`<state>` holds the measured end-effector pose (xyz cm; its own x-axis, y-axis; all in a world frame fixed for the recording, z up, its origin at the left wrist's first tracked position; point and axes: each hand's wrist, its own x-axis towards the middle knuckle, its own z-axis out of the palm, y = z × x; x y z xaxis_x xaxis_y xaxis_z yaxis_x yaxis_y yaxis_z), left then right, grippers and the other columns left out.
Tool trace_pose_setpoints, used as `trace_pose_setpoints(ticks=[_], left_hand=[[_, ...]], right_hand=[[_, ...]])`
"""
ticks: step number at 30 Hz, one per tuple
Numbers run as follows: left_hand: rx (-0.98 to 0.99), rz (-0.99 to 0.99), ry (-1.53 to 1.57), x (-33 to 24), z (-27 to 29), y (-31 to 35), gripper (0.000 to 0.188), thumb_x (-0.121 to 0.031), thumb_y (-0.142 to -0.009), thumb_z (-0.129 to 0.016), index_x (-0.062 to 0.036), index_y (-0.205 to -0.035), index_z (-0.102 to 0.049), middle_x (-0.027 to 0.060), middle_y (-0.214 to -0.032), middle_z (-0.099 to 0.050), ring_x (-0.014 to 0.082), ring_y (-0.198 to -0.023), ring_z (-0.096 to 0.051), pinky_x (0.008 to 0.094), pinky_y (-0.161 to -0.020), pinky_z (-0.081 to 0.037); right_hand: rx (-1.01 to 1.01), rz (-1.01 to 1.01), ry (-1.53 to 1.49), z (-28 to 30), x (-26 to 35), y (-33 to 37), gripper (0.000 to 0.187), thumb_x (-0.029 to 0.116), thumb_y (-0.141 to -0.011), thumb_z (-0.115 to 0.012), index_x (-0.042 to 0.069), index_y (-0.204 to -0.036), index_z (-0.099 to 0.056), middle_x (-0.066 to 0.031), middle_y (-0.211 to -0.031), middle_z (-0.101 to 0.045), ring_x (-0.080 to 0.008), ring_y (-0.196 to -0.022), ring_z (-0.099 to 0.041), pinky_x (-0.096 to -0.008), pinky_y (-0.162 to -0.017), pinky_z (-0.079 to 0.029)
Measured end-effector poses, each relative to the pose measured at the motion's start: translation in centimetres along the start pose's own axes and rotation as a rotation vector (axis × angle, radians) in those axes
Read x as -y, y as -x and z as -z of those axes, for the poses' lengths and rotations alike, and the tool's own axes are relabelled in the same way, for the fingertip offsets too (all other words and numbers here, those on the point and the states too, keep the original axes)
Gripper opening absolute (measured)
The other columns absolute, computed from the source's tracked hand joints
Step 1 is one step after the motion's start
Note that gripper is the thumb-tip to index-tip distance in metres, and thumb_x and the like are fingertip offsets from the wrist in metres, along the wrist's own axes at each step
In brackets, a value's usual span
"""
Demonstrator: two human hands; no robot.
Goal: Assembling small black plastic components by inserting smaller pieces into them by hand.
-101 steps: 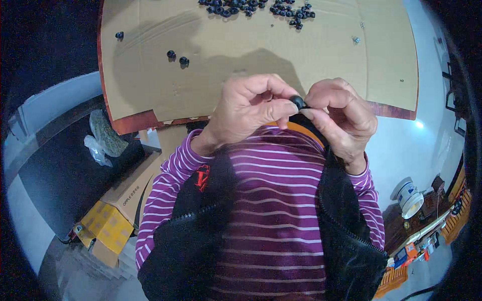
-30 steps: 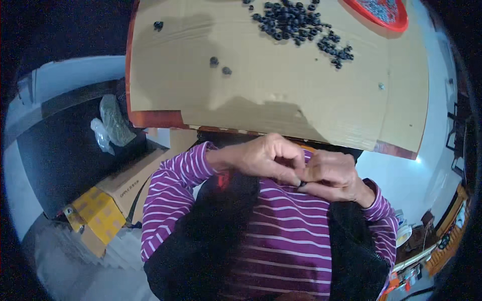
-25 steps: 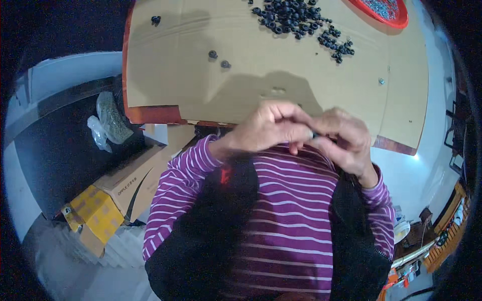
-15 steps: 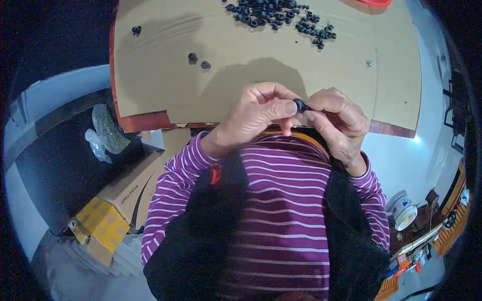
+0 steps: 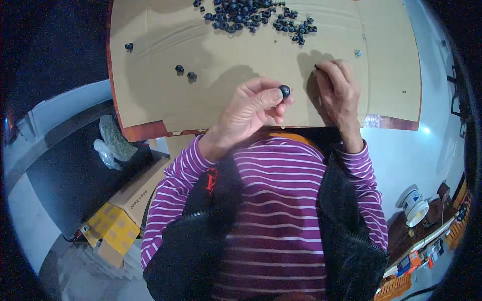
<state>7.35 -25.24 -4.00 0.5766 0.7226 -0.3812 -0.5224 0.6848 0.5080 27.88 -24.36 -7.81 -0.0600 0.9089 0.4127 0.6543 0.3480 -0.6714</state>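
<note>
Between the thumb and fingers of my left hand is a round, shiny black ball-shaped part, held just above the cardboard. My right hand is apart from it, farther right over the cardboard, with its fingers bent together. A small black piece shows at its fingertips; its shape is mostly hidden. Beyond my hands lies a heap of round black parts, with a cluster of smaller black pieces at its right. Two loose black parts rest left of my left hand.
The cardboard sheet covers the table. Another black part sits near its left edge, and tiny shiny bits lie at the right. Below left are a clear bag and an open yellow box; a white bucket stands lower right.
My hands were together at the black ball-shaped part; now my right hand has moved away, forward over the cardboard, with a small black piece. My left hand keeps the ball-shaped part. The view has shifted slightly.
</note>
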Motion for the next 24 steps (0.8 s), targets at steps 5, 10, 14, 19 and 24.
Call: trace_pose_setpoints(ticks=[5,10,14,19,24], left_hand=[[-0.085,-0.08,-0.232,0.2,0.2,-1.1,0.017,-0.008,-0.083,-0.057,-0.003,-0.099,-0.059,0.0112,-0.089,-0.061,0.0131,-0.071,-0.059,0.0255,-0.061,-0.052],[-0.158,-0.661,-1.317,0.2,-1.1,-1.8,0.018,-0.006,-0.074,-0.066,-0.0018,-0.091,-0.061,0.0087,-0.08,-0.06,0.0134,-0.063,-0.058,0.025,-0.053,-0.047],[-0.103,-0.783,-1.783,-0.4,-1.9,-2.2,0.02,-0.005,-0.07,-0.067,-0.0039,-0.089,-0.062,0.009,-0.076,-0.058,0.0167,-0.062,-0.058,0.0267,-0.052,-0.046],[-0.115,-0.589,-1.641,-1.4,-1.8,-1.6,0.022,0.002,-0.071,-0.065,-0.0023,-0.092,-0.063,0.0084,-0.084,-0.059,0.0133,-0.073,-0.059,0.0229,-0.06,-0.048],[-0.142,-0.452,-1.257,-0.8,-1.7,-1.3,0.02,0.004,-0.072,-0.064,-0.0004,-0.092,-0.063,0.0071,-0.086,-0.06,0.0124,-0.078,-0.058,0.0222,-0.063,-0.048]], right_hand=[[-0.048,-0.016,0.043,0.3,1.0,0.2,0.017,-0.003,-0.077,-0.057,0.001,-0.094,-0.057,-0.0092,-0.081,-0.056,-0.0156,-0.073,-0.055,-0.0237,-0.063,-0.043],[0.273,-0.762,-1.101,0.7,4.3,1.6,0.025,0.007,-0.09,-0.044,-0.001,-0.113,-0.051,-0.0046,-0.084,-0.058,-0.0088,-0.069,-0.051,-0.0199,-0.061,-0.042],[0.341,-0.89,-1.509,-0.1,2.7,2.3,0.03,0.008,-0.091,-0.043,-0.004,-0.118,-0.046,-0.0087,-0.087,-0.059,-0.0095,-0.067,-0.054,-0.0187,-0.06,-0.045],[0.276,-0.898,-1.622,-0.3,2.7,2.4,0.029,0.007,-0.09,-0.043,-0.006,-0.116,-0.047,-0.0127,-0.091,-0.06,-0.0117,-0.073,-0.058,-0.0194,-0.062,-0.049],[0.268,-0.888,-1.656,0.0,2.6,2.5,0.027,0.007,-0.09,-0.044,-0.006,-0.114,-0.049,-0.0135,-0.091,-0.06,-0.0126,-0.072,-0.06,-0.0192,-0.06,-0.051]])
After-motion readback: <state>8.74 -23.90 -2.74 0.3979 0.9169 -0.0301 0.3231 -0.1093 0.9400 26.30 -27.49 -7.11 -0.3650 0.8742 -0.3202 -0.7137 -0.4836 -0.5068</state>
